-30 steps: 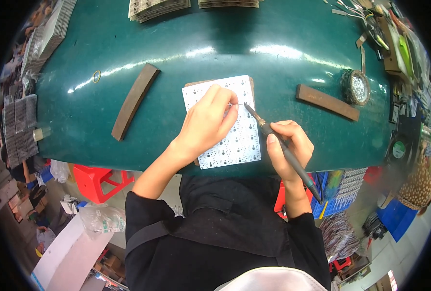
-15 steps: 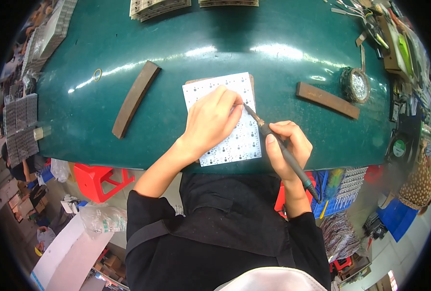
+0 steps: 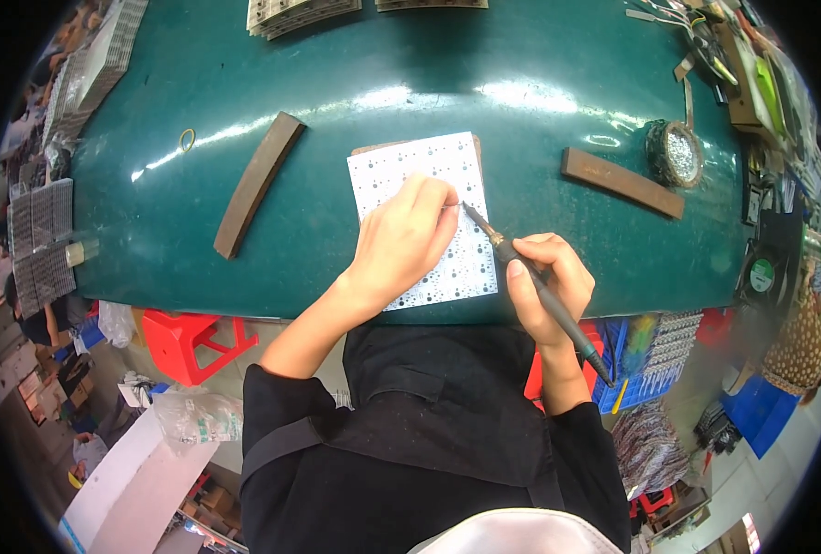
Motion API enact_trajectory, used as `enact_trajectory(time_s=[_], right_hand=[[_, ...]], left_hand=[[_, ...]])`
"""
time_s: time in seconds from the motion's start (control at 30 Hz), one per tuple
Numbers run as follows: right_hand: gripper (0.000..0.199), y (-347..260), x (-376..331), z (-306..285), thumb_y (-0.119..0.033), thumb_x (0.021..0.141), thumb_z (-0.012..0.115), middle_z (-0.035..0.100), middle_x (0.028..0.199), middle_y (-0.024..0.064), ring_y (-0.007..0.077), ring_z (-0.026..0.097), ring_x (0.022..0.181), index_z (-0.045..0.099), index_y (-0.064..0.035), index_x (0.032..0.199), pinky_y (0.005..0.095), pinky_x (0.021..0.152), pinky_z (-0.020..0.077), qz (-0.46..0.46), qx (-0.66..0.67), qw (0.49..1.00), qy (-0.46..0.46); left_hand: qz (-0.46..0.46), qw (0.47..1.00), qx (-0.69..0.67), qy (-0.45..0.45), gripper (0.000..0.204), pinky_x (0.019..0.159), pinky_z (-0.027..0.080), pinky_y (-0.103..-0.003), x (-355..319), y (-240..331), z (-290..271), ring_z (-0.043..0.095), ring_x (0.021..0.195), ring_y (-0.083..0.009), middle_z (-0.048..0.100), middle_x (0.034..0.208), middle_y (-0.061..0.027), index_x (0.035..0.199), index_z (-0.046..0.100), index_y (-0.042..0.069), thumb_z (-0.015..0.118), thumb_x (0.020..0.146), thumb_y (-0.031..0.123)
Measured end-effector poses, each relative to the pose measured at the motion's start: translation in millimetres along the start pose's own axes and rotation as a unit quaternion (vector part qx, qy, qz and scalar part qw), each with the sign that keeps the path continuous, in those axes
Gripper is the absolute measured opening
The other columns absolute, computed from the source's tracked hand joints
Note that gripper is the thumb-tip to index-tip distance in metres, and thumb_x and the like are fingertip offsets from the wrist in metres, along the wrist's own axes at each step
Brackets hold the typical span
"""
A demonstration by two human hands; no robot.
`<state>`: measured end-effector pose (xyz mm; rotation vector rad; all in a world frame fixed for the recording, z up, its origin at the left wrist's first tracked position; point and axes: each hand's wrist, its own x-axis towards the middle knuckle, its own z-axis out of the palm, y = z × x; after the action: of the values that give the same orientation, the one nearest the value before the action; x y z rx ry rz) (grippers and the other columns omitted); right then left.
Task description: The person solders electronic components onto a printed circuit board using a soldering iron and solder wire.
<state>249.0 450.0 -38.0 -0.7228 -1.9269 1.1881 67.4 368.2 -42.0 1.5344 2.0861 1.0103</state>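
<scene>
Two bare hands work at a green table [image 3: 540, 120]. Left of centre lies a curved brown strip [image 3: 258, 183]. The left hand [image 3: 399, 242] presses flat, fingers loosely curled, on a white dotted board [image 3: 409, 168]. The right hand [image 3: 544, 286] grips a dark soldering iron [image 3: 540, 284] pen-style, tip touching the board beside the left fingertips.

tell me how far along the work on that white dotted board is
Done: the white circuit board lies flat on the green bench. How many points are finished is too small to tell. In hand: the left hand presses the board down while the right hand holds a soldering iron, tip at the left fingertips. Left: cannot be judged; stacked boards wait at the far edge.
</scene>
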Motion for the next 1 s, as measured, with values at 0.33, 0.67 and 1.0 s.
enact_trajectory(time_s=[0.33, 0.67, 1.0], right_hand=[[0.018, 0.9, -2.2, 0.4, 0.001, 0.076, 0.069, 0.065, 0.078, 0.0117, 0.0138, 0.055, 0.059, 0.064, 0.0031, 0.093, 0.0253, 0.054, 0.0447, -0.003, 0.003, 1.0, 0.013], [0.016, 0.9, -5.1, -8.2, -0.001, 0.077, 0.069, 0.065, 0.079, 0.012, 0.0151, 0.056, 0.06, 0.065, 0.0024, 0.092, 0.0265, 0.056, 0.0464, -0.004, -0.011, 1.0, 0.02], [0.024, 27.0, 32.0, -81.4, -0.009, 0.089, 0.068, 0.061, 0.098, 0.0084, 0.0155, 0.056, 0.084, 0.064, 0.0016, 0.109, 0.0283, 0.074, 0.0462, 0.079, -0.279, 0.912, 0.29]], left_hand=[[0.015, 0.999, 0.027, 0.017, 0.012, 0.058, 0.051, -0.041, 1.0, 1.5, 2.6, 0.065, 0.07, -0.0316, 0.06, 0.086, -0.0087, 0.092, 0.056, 0.007, 0.065, 0.085, 0.007], [0.006, 1.0, 0.019, 0.016, 0.013, 0.061, 0.052, -0.041, -0.1, 1.6, 2.3, 0.065, 0.074, -0.0322, 0.06, 0.088, -0.01, 0.094, 0.055, 0.007, 0.065, 0.085, 0.007], [0.003, 1.0, -0.001, 0.018, 0.013, 0.063, 0.053, -0.031, -1.1, -2.6, -0.1, 0.066, 0.072, -0.0198, 0.057, 0.085, -0.0087, 0.094, 0.057, 0.004, 0.066, 0.085, 0.003]])
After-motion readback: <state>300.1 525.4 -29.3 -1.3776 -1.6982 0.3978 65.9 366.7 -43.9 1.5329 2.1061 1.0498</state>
